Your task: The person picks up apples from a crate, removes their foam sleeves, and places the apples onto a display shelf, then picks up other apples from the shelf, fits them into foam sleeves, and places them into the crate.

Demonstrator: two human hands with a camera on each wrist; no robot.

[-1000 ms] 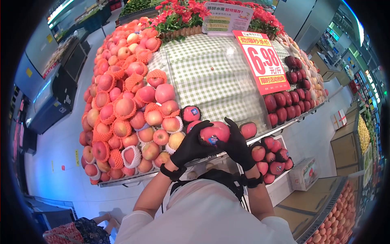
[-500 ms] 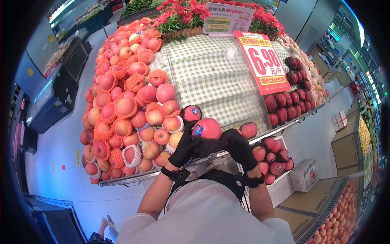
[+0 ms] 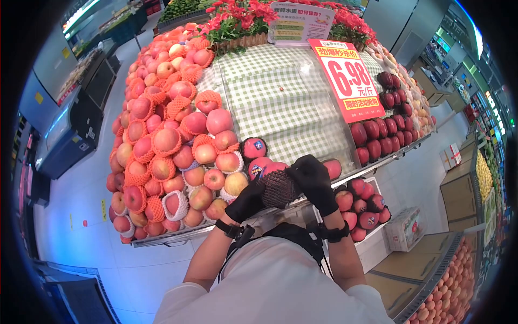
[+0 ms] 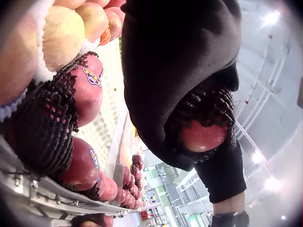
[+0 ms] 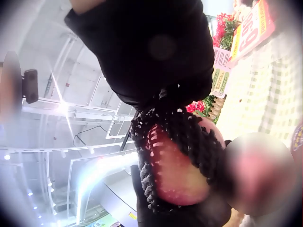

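A red apple (image 5: 177,175) in a black foam net (image 3: 279,189) is held above the stand's front edge. My black-gloved left hand (image 3: 246,202) has its fingers curled round the apple's left side; in the left wrist view that hand (image 4: 182,71) covers much of it. The gloved right hand (image 3: 314,181) pinches the net's edge at the upper right; in the right wrist view its fingertips meet the net above the bare red skin. Just behind lie a labelled red apple (image 3: 258,166) and a netted one (image 3: 253,148).
Many apples in orange and white nets (image 3: 164,141) fill the left side. A checked cloth (image 3: 270,102) covers the middle, beside a price sign (image 3: 346,81) and dark red apples (image 3: 386,147). Below right, a box (image 3: 380,224) holds more apples.
The held apple has tilted, and the net now faces up over much of it where bare red skin and a label showed. My right hand has risen slightly, and its fingers are at the net's upper edge.
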